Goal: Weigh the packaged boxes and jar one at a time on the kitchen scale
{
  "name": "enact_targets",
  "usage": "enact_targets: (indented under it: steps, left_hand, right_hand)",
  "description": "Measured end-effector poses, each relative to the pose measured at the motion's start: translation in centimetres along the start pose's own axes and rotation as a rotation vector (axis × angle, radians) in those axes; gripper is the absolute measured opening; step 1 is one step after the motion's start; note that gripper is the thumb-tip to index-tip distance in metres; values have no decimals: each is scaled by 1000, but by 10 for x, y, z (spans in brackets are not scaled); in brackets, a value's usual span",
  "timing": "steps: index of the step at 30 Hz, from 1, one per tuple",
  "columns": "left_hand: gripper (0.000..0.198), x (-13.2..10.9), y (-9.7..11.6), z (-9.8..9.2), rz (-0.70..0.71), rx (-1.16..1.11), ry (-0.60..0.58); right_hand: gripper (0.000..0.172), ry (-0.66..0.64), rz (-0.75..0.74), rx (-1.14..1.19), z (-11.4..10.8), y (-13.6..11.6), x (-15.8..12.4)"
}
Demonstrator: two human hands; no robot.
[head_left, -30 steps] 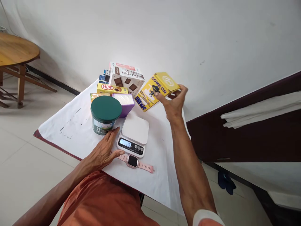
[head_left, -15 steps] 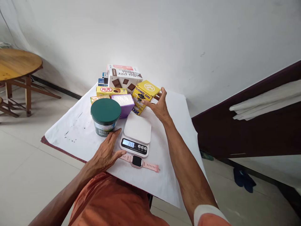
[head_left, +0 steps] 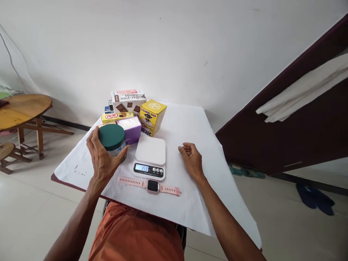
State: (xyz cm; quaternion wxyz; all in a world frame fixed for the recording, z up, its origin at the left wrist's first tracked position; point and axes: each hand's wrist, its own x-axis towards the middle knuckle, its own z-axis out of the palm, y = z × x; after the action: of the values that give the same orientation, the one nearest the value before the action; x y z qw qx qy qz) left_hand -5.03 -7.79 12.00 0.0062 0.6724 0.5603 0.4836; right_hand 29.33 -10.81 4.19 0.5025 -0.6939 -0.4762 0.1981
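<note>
My left hand wraps round a tub with a dark green lid that stands left of a white kitchen scale. The scale's pan is bare and its display is lit. My right hand rests on the white table cover to the right of the scale, fingers loosely curled, holding nothing. A yellow "COME ON" box stands upright behind the scale, beside a purple box. A pink smartwatch lies flat in front of the scale.
Behind the tub stand a white "Super Meal" carton, a flat yellow snack box and small blue boxes. A round wooden table is at the left. A dark brown panel rises at the right; blue slippers lie on the floor.
My right hand set the yellow box down behind the scale and drew back onto the cloth. My left hand left the cloth and closed round the green-lidded tub.
</note>
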Motion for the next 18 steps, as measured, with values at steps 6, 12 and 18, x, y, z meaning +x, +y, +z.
enact_targets:
  steps: [6,12,18]
  left_hand:
    - [108,1,1,8,-159,4,69]
    - [101,11,27,-18,-24,-102,236]
    - [100,26,65,5,180,-258,81]
  right_hand:
    - [38,-8,-70,15,1,4,8]
    - [27,2,-138,19,8,14,15]
    - [20,1,-163,-1,7,16,16]
